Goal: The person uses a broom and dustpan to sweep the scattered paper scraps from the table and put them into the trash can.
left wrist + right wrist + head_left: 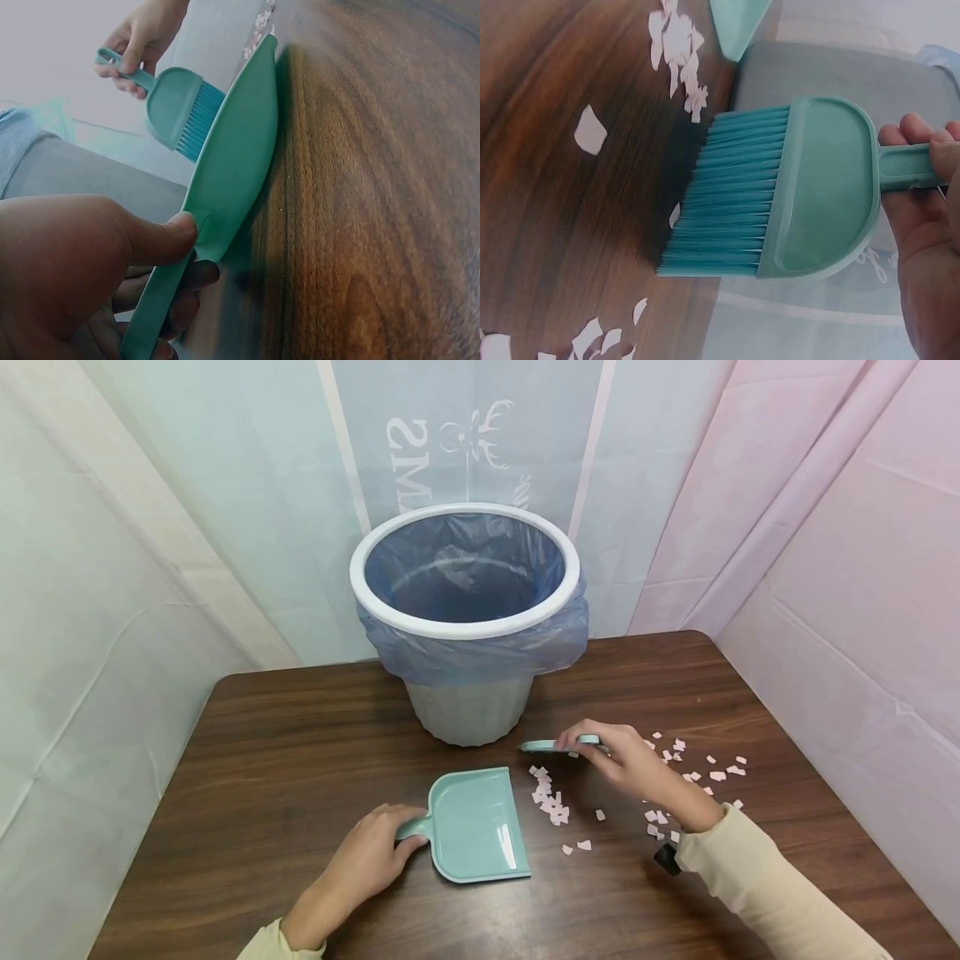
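Round grey white-rimmed bin (pixel 471 714), lined with translucent blue plastic bag (pixel 487 662), stands on brown wood-grain table (pixel 300 743) behind glossy mint-green dustpan (pixel 474 827), handle gripped by left hand (pixel 369 853), with teal-bristled mint-green brush (pixel 829 187), gripped by right hand (pixel 622 762), near white scraps (pixel 557 816)

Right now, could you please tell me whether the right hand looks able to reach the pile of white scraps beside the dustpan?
Probably yes: the right hand holds the brush close to those scraps, with nothing visible blocking the way.
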Motion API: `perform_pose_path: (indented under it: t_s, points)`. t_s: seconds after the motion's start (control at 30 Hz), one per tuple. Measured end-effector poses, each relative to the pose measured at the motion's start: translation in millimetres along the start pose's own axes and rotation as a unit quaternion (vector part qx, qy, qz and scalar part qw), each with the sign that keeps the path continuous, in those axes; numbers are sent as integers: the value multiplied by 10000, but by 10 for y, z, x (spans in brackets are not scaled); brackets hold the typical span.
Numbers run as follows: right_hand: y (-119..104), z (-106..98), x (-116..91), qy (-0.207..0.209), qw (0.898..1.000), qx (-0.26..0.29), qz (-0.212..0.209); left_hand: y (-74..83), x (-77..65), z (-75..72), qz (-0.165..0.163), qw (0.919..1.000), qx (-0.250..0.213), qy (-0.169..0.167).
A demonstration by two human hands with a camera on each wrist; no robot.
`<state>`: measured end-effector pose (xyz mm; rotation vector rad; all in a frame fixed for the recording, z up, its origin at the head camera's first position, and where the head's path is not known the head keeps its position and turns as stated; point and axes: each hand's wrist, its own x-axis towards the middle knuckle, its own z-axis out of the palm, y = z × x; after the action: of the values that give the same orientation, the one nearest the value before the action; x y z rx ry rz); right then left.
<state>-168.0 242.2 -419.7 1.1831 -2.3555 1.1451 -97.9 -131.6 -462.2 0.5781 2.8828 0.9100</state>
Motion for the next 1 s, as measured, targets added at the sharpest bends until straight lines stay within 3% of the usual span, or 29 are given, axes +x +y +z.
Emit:
perform_pose_path:
  t_s: [0.37, 0.77, 1.0]
  points:
    - [-252, -39, -98, -336, 9990, 287, -24, 10, -1, -9, -84, 10000, -19, -48]
    - [-421, -126, -169, -429, 9972, 556, -239, 15, 11, -18, -68, 9999, -43, -62]
    - [-521, -263, -113, -570, 9909, 1217, -3, 10, 6, -12, -54, 9999, -22, -85]
